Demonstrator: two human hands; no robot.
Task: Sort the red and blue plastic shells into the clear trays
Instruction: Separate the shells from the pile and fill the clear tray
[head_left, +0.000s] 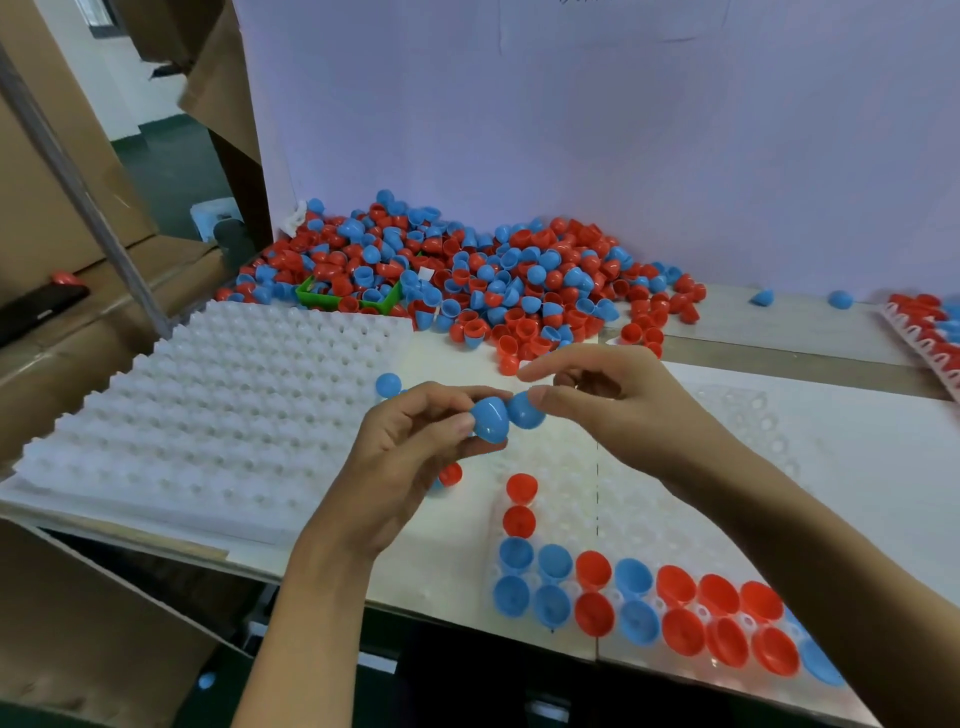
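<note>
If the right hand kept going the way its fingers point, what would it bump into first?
Probably the left hand. The right hand points left, and both hands' blue shells already meet there.

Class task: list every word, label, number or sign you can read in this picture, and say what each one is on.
None can be read.
Faint dark marks at the top edge of the pale lilac backboard: cut off, unreadable.
Small white tag in the heap of red and blue plastic shells: no legible print.
</note>
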